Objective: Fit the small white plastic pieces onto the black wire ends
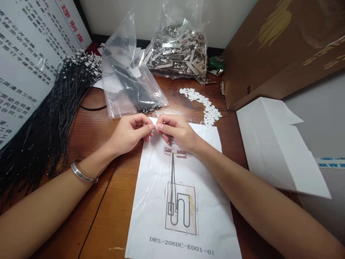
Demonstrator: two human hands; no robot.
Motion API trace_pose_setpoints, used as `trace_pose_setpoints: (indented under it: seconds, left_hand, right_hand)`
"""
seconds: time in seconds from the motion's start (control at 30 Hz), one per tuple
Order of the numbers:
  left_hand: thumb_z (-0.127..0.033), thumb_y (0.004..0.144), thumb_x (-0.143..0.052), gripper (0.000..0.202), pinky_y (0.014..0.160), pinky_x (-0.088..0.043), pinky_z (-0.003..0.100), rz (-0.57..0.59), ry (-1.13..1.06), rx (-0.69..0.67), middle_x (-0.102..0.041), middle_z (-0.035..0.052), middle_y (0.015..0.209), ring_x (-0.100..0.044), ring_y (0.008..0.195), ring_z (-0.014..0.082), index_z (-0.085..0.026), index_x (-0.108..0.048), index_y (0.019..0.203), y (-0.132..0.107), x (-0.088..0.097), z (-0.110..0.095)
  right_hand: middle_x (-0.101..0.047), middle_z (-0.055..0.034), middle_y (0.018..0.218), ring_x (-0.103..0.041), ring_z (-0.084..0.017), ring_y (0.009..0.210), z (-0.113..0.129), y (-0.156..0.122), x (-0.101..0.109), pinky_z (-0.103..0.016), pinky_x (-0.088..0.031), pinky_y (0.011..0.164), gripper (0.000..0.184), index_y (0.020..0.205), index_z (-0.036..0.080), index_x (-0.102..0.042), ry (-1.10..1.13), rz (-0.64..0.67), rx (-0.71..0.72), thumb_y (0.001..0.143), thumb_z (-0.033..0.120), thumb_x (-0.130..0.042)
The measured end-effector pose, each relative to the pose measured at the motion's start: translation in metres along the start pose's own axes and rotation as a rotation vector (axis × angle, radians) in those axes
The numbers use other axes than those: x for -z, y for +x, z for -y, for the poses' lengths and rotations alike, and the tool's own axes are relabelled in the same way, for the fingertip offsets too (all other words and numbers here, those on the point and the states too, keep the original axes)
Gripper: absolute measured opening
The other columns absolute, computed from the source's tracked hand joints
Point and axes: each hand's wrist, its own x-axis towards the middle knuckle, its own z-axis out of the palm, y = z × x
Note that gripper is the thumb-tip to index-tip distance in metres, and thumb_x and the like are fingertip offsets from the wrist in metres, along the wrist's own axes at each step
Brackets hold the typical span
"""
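My left hand [134,132] and my right hand [175,130] meet over the top of a printed drawing sheet [151,201]. Thumb and forefinger are pinched on both sides, tip close to tip. Between them shows a tiny metallic-looking piece [155,126], mostly covered by the fingertips; its kind cannot be made out. Just beyond the hands lies a clear plastic bag [115,90] with dark parts inside, small metal ends showing at its lower edge. Right of it, small white plastic pieces [207,104] are scattered in a curved band.
A clear bag of flat metal strips [178,54] stands at the back, beside a green tape measure [216,66]. Black wires with white ends [61,97] are heaped at left against a printed board [24,54]. A brown box [258,54] and folded white card [272,144] flank the right.
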Motion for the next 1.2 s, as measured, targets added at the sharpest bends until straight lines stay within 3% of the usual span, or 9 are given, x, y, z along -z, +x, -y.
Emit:
trace_pose_setpoints:
  seconds: [0.4,0.53,0.73,0.9,1.2]
  left_hand:
    - [-0.025,0.075,-0.071,0.017,0.054,-0.048,0.021,0.027,0.022,-0.012,-0.065,0.0009,0.061,-0.058,0.053,0.0088,-0.013,-0.062,0.067,0.001,0.001,0.002]
    - [-0.030,0.078,-0.071,0.019,0.053,-0.048,0.021,-0.004,0.041,-0.041,-0.067,0.0014,0.065,-0.058,0.053,0.0092,-0.013,-0.065,0.072,-0.001,-0.001,0.004]
    - [-0.033,0.084,-0.067,0.020,0.061,-0.051,0.023,-0.105,0.383,-0.210,-0.076,0.0058,0.087,-0.063,0.064,0.0124,-0.016,-0.074,0.093,-0.008,-0.004,0.007]
    - [-0.027,0.087,-0.061,0.017,0.066,-0.050,0.023,-0.126,0.546,-0.314,-0.077,0.0045,0.085,-0.064,0.065,0.0122,-0.018,-0.076,0.091,-0.010,-0.004,0.006]
    - [-0.034,0.080,-0.068,0.021,0.050,-0.051,0.020,-0.105,0.118,-0.075,-0.070,0.0038,0.073,-0.060,0.052,0.0096,-0.013,-0.068,0.078,-0.007,-0.008,-0.003]
  right_hand:
    - [-0.049,0.0066,0.046,-0.044,-0.006,0.038,-0.001,0.001,-0.002,-0.018,-0.034,0.039,0.020,0.068,0.018,-0.053,-0.100,0.008,0.051,0.086,0.026,-0.055]
    - [-0.047,0.0072,0.044,-0.040,-0.006,0.036,-0.001,0.001,-0.002,-0.018,-0.032,0.036,0.021,0.069,0.018,-0.053,0.014,-0.033,-0.001,0.084,0.032,-0.058]
    - [-0.045,0.0071,0.043,-0.036,-0.006,0.034,0.003,0.002,-0.003,-0.018,-0.027,0.034,0.023,0.065,0.019,-0.053,0.160,-0.094,-0.074,0.077,0.034,-0.065]
    - [-0.044,0.0068,0.042,-0.035,-0.006,0.034,0.002,0.002,-0.001,-0.019,-0.027,0.034,0.022,0.065,0.018,-0.055,0.170,-0.075,-0.073,0.077,0.034,-0.064]
    - [-0.043,0.0074,0.043,-0.034,-0.006,0.034,0.004,0.002,-0.002,-0.020,-0.025,0.034,0.022,0.067,0.018,-0.056,0.161,-0.070,-0.076,0.078,0.035,-0.063]
